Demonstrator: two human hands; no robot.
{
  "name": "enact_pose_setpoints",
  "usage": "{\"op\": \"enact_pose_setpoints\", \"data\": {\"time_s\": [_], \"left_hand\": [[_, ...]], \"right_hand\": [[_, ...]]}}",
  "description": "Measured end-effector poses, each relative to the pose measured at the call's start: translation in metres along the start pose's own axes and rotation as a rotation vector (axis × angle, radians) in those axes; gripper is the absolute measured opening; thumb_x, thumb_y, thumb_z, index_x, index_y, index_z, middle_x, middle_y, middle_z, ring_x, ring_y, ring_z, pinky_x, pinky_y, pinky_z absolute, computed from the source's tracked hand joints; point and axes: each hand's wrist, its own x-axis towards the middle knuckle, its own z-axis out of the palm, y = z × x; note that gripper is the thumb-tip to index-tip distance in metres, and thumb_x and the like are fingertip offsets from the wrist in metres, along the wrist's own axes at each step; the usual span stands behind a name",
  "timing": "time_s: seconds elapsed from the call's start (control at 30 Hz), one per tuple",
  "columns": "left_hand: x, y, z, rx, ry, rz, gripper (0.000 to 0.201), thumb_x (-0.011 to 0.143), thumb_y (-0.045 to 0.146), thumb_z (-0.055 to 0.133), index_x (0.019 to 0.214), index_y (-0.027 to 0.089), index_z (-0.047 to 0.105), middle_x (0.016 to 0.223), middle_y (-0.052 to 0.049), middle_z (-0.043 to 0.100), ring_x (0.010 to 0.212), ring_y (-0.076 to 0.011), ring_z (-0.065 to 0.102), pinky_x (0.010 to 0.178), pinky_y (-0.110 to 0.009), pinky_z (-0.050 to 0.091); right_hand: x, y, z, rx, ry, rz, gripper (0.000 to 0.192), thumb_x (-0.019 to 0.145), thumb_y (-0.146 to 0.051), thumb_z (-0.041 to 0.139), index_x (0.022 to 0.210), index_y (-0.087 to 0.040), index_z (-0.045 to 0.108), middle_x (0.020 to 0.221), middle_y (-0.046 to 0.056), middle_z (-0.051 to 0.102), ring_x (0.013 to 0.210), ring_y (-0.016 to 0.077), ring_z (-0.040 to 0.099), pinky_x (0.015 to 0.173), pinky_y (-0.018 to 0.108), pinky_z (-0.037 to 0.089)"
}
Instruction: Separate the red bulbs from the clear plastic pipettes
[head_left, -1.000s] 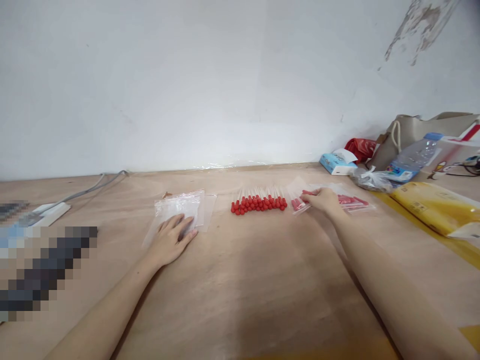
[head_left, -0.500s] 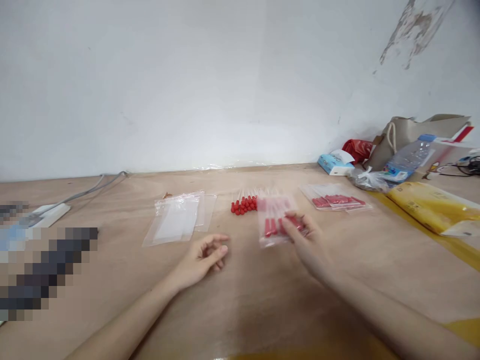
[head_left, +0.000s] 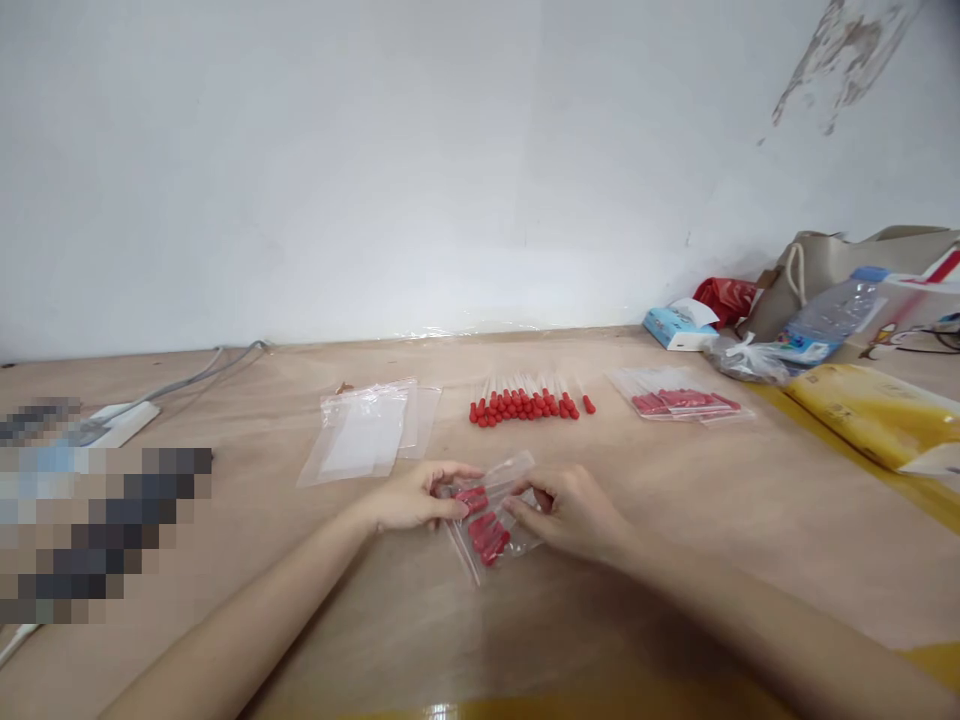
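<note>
Clear filled bag (head_left: 489, 520) pinched between left hand (head_left: 417, 497), right hand (head_left: 571, 512).

Clear plastic bag (head_left: 491, 515) with red-tipped sticks inside, row of red-tipped clear sticks (head_left: 525, 402), clear empty bags (head_left: 367, 438), tan wood-grain surface (head_left: 480, 610), white wall (head_left: 375, 160), light blue tissue pack (head_left: 675, 326), red bag (head_left: 726, 297), yellow package (head_left: 874, 412), beige tote (head_left: 840, 262).

We note the left hand (head_left: 415, 497) and the right hand (head_left: 571, 510) pinching between them a clear bag of red-tipped pieces (head_left: 489, 518) just above the wooden table (head_left: 675, 520), with a row of loose red-tipped pieces (head_left: 527, 402) beyond and empty clear bags (head_left: 369, 435) left.
</note>
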Motion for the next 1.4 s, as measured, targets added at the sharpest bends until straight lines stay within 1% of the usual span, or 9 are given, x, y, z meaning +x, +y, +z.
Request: {"op": "enact_pose_setpoints", "data": {"time_s": [0.1, 0.17, 0.23, 0.57, 0.83, 1.03, 1.17, 1.27, 1.4], "left_hand": [[0.01, -0.003, -0.005, -0.095, 0.276, 0.056, 0.045, 0.067, 0.024, 0.065, 0.11, 0.019, 0.054, 0.095, -0.003, 0.06, 0.069, -0.009, 0.057, 0.058, -0.02, 0.046], [0.011, -0.007, -0.001, -0.178, 0.471, 0.052, 0.043, 0.07, 0.025, 0.063, 0.11, 0.015, 0.052, 0.091, -0.004, 0.06, 0.078, -0.0113, 0.058, 0.069, -0.024, 0.047], [0.008, -0.01, 0.005, -0.22, 0.516, 0.003, 0.048, 0.069, 0.026, 0.065, 0.112, 0.013, 0.048, 0.082, -0.004, 0.061, 0.074, -0.0123, 0.059, 0.069, -0.026, 0.048], [-0.002, -0.007, 0.009, -0.446, 0.373, -0.124, 0.06, 0.055, 0.024, 0.079, 0.107, 0.013, 0.051, 0.058, 0.005, 0.059, 0.057, -0.0098, 0.06, 0.061, -0.023, 0.048], [0.0, -0.008, 0.017, -0.506, 0.308, -0.051, 0.052, 0.048, 0.028, 0.082, 0.09, 0.011, 0.056, 0.055, 0.003, 0.062, 0.052, -0.0089, 0.057, 0.058, -0.022, 0.044], [0.003, -0.007, 0.024, -0.428, 0.27, -0.042, 0.048, 0.042, 0.023, 0.083, 0.081, 0.013, 0.057, 0.049, 0.008, 0.055, 0.049, -0.0066, 0.052, 0.056, -0.02, 0.04], [0.004, -0.009, 0.025, -0.334, 0.219, -0.003, 0.043, 0.043, 0.023, 0.082, 0.077, 0.012, 0.058, 0.045, 0.01, 0.048, 0.042, -0.0029, 0.041, 0.046, -0.016, 0.029], [0.003, -0.011, 0.024, -0.339, 0.156, 0.016, 0.041, 0.047, 0.024, 0.082, 0.082, 0.011, 0.063, 0.047, 0.008, 0.05, 0.042, -0.0023, 0.039, 0.044, -0.016, 0.025], [0.002, -0.012, 0.023, -0.518, 0.101, 0.009, 0.04, 0.052, 0.026, 0.08, 0.087, 0.013, 0.067, 0.059, 0.002, 0.061, 0.054, -0.006, 0.05, 0.056, -0.018, 0.036]], "right_hand": [[0.017, 0.012, 0.01, -0.042, -0.01, -0.227, 0.028, 0.076, -0.035, 0.056, 0.1, -0.024, 0.063, 0.083, 0.003, 0.059, 0.072, 0.0137, 0.054, 0.065, 0.025, 0.041], [0.023, 0.02, 0.018, -0.049, -0.03, -0.258, 0.036, 0.077, -0.038, 0.057, 0.11, -0.024, 0.059, 0.089, 0.005, 0.058, 0.077, 0.0147, 0.055, 0.067, 0.026, 0.042], [0.026, 0.025, 0.025, -0.052, -0.016, -0.24, 0.038, 0.078, -0.04, 0.056, 0.112, -0.023, 0.058, 0.088, 0.005, 0.058, 0.076, 0.0149, 0.054, 0.066, 0.027, 0.042], [0.02, 0.035, 0.027, -0.014, 0.025, -0.342, 0.031, 0.078, -0.039, 0.057, 0.103, -0.022, 0.061, 0.085, 0.005, 0.058, 0.075, 0.0143, 0.053, 0.067, 0.027, 0.041], [0.026, 0.018, 0.028, -0.151, 0.275, -0.488, 0.021, 0.083, -0.019, 0.048, 0.097, -0.024, 0.063, 0.084, 0.004, 0.059, 0.076, 0.0131, 0.049, 0.068, 0.028, 0.036], [0.032, 0.016, 0.022, -0.354, 0.231, -0.679, 0.029, 0.082, -0.021, 0.05, 0.104, -0.035, 0.06, 0.107, 0.001, 0.058, 0.099, 0.018, 0.047, 0.094, 0.046, 0.025], [0.035, 0.017, 0.02, -0.348, 0.218, -0.749, 0.02, 0.083, -0.023, 0.051, 0.094, -0.034, 0.064, 0.106, -0.004, 0.06, 0.107, 0.0164, 0.045, 0.102, 0.047, 0.016], [0.036, 0.02, 0.02, -0.27, 0.246, -0.79, 0.016, 0.082, -0.022, 0.052, 0.085, -0.031, 0.065, 0.101, -0.006, 0.063, 0.104, 0.015, 0.047, 0.101, 0.043, 0.021], [0.036, 0.024, 0.024, -0.181, 0.268, -0.76, 0.018, 0.08, -0.017, 0.052, 0.085, -0.028, 0.065, 0.095, -0.004, 0.066, 0.1, 0.014, 0.05, 0.099, 0.038, 0.03]]}}
